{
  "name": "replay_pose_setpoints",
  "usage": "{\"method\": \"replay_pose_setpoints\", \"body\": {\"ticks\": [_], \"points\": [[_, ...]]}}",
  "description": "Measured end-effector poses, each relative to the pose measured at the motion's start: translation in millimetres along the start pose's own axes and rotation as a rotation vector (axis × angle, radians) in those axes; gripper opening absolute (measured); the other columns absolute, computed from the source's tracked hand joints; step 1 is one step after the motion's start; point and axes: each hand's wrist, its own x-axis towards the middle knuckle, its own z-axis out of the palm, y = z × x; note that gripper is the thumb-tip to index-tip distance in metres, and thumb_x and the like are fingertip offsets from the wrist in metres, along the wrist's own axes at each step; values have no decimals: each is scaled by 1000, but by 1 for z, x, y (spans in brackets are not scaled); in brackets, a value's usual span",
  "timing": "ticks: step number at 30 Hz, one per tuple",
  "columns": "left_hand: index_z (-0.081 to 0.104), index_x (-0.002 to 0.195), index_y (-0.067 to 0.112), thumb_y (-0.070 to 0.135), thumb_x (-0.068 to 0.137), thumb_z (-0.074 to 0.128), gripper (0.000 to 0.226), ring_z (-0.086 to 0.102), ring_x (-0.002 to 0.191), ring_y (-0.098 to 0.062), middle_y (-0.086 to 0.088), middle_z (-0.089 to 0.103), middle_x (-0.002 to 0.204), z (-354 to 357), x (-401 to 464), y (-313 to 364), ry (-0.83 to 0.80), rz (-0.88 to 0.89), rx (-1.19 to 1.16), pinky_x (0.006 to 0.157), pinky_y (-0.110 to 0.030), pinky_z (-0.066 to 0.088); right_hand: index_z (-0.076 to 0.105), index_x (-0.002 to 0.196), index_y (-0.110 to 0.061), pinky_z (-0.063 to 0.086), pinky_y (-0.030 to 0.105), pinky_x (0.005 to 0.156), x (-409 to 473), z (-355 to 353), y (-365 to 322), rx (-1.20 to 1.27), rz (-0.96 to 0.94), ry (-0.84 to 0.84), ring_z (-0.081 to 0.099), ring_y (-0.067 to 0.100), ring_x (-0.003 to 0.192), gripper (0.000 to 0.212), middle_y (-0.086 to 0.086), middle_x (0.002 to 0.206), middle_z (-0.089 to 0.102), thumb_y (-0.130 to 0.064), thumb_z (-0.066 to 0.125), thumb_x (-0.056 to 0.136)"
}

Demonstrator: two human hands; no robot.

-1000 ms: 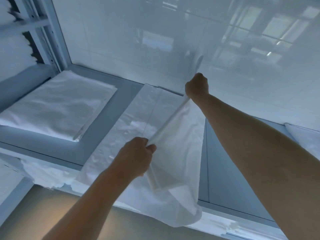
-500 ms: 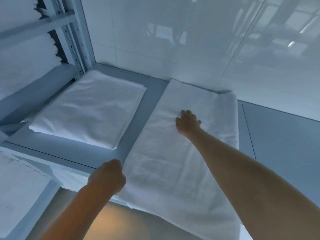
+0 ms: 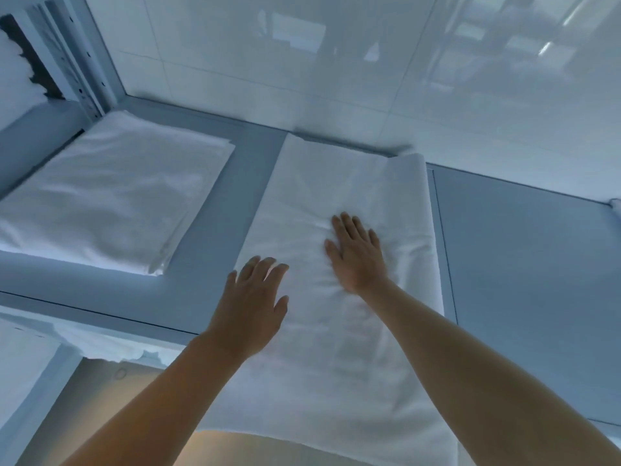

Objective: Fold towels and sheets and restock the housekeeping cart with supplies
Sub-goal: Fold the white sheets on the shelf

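Both hands lie flat, fingers spread: right hand (image 3: 356, 253) mid-frame on the white sheet (image 3: 339, 348), left hand (image 3: 253, 302) at its left edge.

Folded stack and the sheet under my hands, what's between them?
Head view: only a bare strip of grey shelf separates the folded stack from the sheet.

Looks like a hotel or laundry linen room. Glossy white wall tiles (image 3: 336, 62) at the far side, a grey metal shelf (image 3: 201, 290) running along them, and a perforated steel rack upright (image 3: 84, 68) far left. A folded white sheet (image 3: 114, 193) sits on the left, and more white linen (image 3: 16, 72) is stacked beyond the rack.
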Motion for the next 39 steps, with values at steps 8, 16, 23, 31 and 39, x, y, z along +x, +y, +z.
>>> {"method": "replay_pose_setpoints", "body": {"ticks": [8, 16, 23, 31, 39], "points": [[14, 163, 28, 50, 106, 29, 63, 1, 159, -23, 2, 5, 172, 38, 39, 64, -20, 87, 51, 125, -54, 16, 13, 165, -30, 6, 44, 128, -84, -13, 37, 45, -29, -22, 3, 14, 159, 69, -7, 173, 7, -58, 18, 102], [9, 164, 31, 57, 102, 10, 67, 4, 159, -19, 8, 3, 173, 69, 63, 88, 12, 112, 55, 126, -56, 7, 20, 165, -24, 10, 40, 128, -107, -51, 162, -69, -63, -22, 9, 16, 159, 65, -5, 172, 14, -50, 32, 106], [7, 164, 32, 58, 100, 9, 70, 3, 159, -18, 9, 2, 173, 73, 67, 92, 24, 122, 45, 126, -54, 5, 13, 165, -26, 5, 39, 129, -117, -51, 188, -29, -28, -47, -2, 8, 158, 67, -10, 172, 6, -52, 30, 106], [9, 164, 31, 57, 102, 11, 68, 4, 159, -18, 10, 2, 172, 78, 37, 86, 4, 246, 60, 127, -54, 6, 12, 165, -28, 4, 38, 129, -179, -42, 172, -17, 63, 3, -4, 5, 158, 66, -11, 172, 5, -57, 20, 106], [11, 164, 32, 57, 104, 15, 66, 4, 159, -17, 10, 2, 172, 81, -9, 84, -23, 313, 47, 126, -55, 9, 15, 165, -25, 11, 43, 128, -242, -39, 150, 10, 92, 23, 0, 8, 158, 65, -10, 172, 8, -53, 24, 107]]}}
